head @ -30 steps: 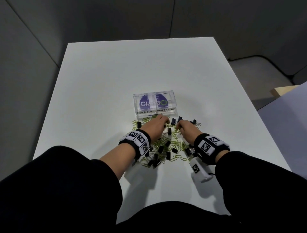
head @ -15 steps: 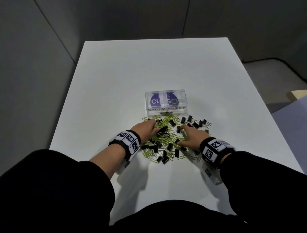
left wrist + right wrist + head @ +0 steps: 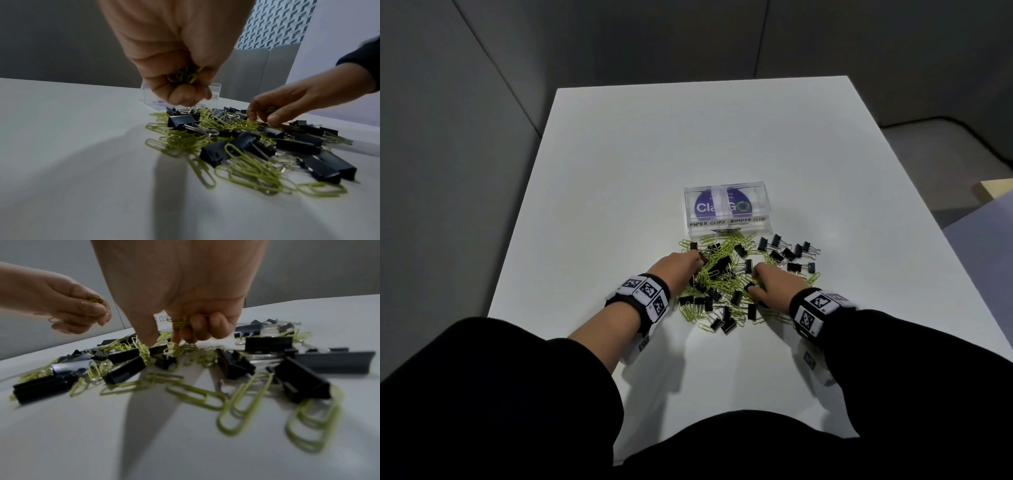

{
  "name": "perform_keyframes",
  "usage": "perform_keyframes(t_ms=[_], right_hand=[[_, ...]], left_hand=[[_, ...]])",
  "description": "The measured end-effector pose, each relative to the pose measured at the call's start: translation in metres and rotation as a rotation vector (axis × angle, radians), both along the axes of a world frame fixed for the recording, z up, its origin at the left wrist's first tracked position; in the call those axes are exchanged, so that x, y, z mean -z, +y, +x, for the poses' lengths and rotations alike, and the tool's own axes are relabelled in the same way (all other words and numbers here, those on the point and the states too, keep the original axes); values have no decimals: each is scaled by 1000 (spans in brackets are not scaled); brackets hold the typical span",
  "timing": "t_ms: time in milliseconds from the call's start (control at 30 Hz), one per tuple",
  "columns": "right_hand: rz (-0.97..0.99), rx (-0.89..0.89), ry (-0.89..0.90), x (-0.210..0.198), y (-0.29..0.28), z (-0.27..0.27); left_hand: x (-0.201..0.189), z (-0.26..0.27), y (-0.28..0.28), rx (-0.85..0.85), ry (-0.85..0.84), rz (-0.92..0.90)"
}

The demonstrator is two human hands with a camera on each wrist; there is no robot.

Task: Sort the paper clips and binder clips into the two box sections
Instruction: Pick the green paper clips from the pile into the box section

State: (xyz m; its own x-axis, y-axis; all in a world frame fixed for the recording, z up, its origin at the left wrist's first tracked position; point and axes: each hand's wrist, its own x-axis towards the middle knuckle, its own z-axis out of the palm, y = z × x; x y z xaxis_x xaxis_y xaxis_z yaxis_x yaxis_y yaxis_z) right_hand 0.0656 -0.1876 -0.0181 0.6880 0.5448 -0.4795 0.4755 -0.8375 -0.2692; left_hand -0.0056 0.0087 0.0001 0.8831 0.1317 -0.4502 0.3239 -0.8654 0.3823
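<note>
Clips lie in one mixed heap on the white table [image 3: 619,171], just in front of a clear plastic box [image 3: 727,210] with two sections, the left labelled PAPER CLIPS and the right BINDER CLIPS. Both sections look empty of clips from the head view; a purple printed disc shows through the plastic. Two kinds are in the heap: yellow-green paper clips [image 3: 722,284], far too many and too tangled to count, and black binder clips [image 3: 777,241], roughly thirty, with about eight of them set apart at the heap's right edge near the box.

Two hands work over the heap. The left hand [image 3: 678,265] is at the heap's left side, its fingers curled round a small bunch of paper clips that shows in the palm in the left wrist view [image 3: 185,76]. The right hand [image 3: 774,286] is at the heap's right side, its fingers likewise curled round a bunch of paper clips [image 3: 180,323], with thumb and forefinger reaching down into the heap. Each wrist wears a black band [image 3: 650,294] with square coded markers.
</note>
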Motion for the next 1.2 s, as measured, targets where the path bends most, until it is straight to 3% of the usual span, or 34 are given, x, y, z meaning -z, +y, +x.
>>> perform_keyframes(t_ms=[167, 333, 567, 1000, 1200], right_hand=[[-12, -56, -67, 3, 11, -1], [-8, -16, -46, 7, 19, -1], [55, 80, 102, 10, 17, 4], [85, -24, 105, 9, 17, 10], [104, -54, 133, 2, 7, 14]], left_hand=[[0, 6, -2, 162, -26, 177], [9, 12, -6, 134, 22, 240], [13, 15, -9, 126, 45, 193], [15, 11, -6, 218, 45, 139], [8, 8, -1, 160, -35, 94]])
